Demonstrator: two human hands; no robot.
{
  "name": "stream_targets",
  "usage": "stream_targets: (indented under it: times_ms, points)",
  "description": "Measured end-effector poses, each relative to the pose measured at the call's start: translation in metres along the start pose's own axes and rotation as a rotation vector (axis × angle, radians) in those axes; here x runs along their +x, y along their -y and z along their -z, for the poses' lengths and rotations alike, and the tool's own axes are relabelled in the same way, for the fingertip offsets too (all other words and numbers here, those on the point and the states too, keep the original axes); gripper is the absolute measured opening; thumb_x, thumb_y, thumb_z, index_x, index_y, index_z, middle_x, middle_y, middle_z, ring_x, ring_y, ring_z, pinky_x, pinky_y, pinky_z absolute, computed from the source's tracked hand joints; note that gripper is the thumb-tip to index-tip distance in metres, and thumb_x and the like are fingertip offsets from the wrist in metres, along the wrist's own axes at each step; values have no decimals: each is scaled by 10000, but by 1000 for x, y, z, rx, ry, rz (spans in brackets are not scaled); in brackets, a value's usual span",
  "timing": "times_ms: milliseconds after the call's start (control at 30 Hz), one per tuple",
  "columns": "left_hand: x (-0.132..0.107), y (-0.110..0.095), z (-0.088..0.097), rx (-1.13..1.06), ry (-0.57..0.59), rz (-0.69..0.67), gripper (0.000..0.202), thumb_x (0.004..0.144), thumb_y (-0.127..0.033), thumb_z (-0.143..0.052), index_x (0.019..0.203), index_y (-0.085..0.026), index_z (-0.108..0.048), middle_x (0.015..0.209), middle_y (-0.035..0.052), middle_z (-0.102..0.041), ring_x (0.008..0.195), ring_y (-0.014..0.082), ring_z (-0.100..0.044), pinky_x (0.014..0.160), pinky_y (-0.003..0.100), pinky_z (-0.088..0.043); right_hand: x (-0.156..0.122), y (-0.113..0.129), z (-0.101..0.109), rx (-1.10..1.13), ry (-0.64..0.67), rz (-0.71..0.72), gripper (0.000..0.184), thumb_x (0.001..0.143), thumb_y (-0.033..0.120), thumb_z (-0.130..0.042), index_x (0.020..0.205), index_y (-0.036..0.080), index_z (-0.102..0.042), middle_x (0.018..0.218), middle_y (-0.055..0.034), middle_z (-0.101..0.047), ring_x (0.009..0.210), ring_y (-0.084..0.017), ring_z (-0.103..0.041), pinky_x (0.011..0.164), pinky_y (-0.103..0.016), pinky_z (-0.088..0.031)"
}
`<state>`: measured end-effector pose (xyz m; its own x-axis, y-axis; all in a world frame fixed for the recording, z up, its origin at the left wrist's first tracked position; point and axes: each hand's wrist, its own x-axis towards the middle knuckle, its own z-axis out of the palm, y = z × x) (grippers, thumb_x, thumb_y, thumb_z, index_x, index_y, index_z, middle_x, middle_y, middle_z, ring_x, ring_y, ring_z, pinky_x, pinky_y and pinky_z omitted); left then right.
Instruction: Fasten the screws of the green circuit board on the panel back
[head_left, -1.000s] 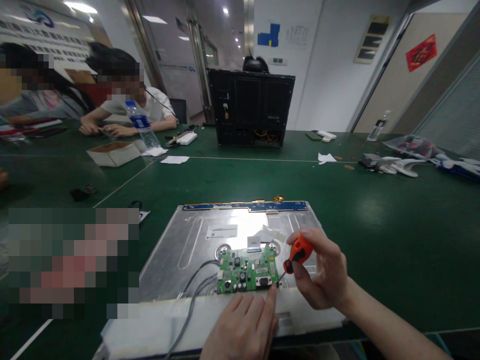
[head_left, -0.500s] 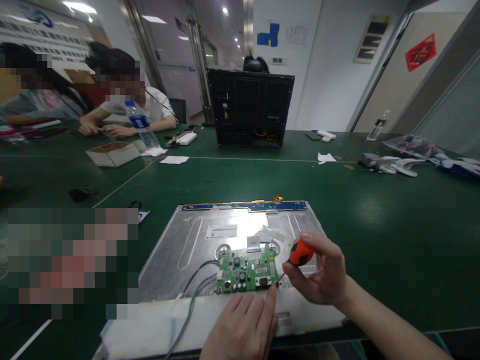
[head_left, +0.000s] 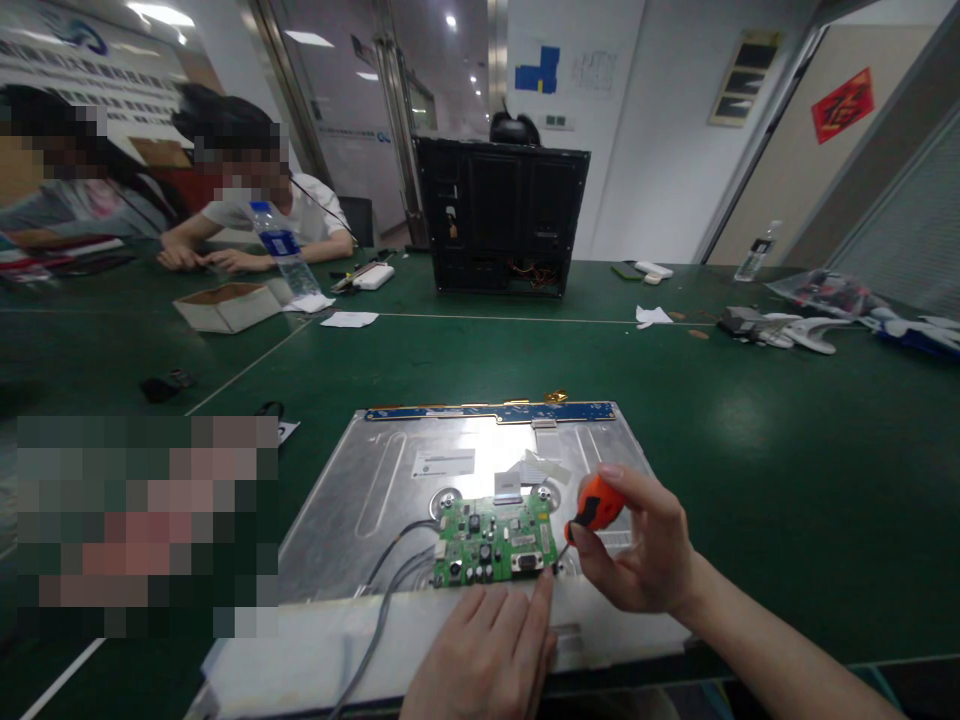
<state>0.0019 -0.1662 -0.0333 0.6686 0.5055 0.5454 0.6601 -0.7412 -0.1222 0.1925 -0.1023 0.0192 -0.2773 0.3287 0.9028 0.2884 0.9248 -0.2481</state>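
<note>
Cables [head_left: 386,575], grey and bundled, run off the left side of the green circuit board [head_left: 491,540]. The board sits on the near part of a monitor's bare metal back panel [head_left: 375,480], which lies flat on the green tabletop [head_left: 750,420]. It is small and rectangular, crowded with black chips, with silver connectors along its near edge and a flat ribbon cable [head_left: 508,487] leaving its far edge.

Just below that near edge the left hand [head_left: 487,650] lies flat and open on the panel's white frame [head_left: 300,650]. It holds nothing, and its forefinger tip reaches toward the board's near right corner.

The tip of a screwdriver [head_left: 592,508] appears to meet the same corner. Its thin shaft slants up and to the right from the board to a stubby orange handle, so the long axis leans away from the board.

Right of the board, the right hand [head_left: 649,555] is closed about that handle, thumb beneath and fingers curled over the top.
</note>
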Motion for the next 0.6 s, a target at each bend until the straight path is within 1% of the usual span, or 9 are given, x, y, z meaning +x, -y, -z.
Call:
stream_targets:
  times_ms: [100,300,400,600]
  points:
    - [0,0,-1,-4,-3,-4,370,1069,-136,-255,1217,-23,-575,750,42,-649,614,181,-613,607,333,-442,0,0,-1,-36,-11,9,718,848,57,-568,1511,176,-322,757,32,-562,540,-148,-527,462,-262,-479]
    - [1,-2,1,6,0,13,379,1073,-143,-239,1206,-32,-577,760,42,-656,625,184,-626,616,337,-443,3,0,0,-59,1,9,631,900,111,-559,1488,187,-345,741,39,-554,502,-130,-497,428,-248,-437]
    - [1,-2,1,-4,0,8,378,1073,-143,-241,1215,-32,-573,768,44,-660,625,183,-627,612,335,-443,3,0,1,-20,18,8,641,885,108,-538,1491,181,-342,753,22,-566,523,-144,-520,430,-258,-450]
    - [1,-1,1,-6,-2,9,390,1076,-145,-232,1224,-27,-573,762,44,-658,612,180,-621,605,333,-440,2,-1,3,57,47,-28,690,824,76,-504,1487,168,-339,827,-17,-576,607,-164,-573,483,-280,-510]
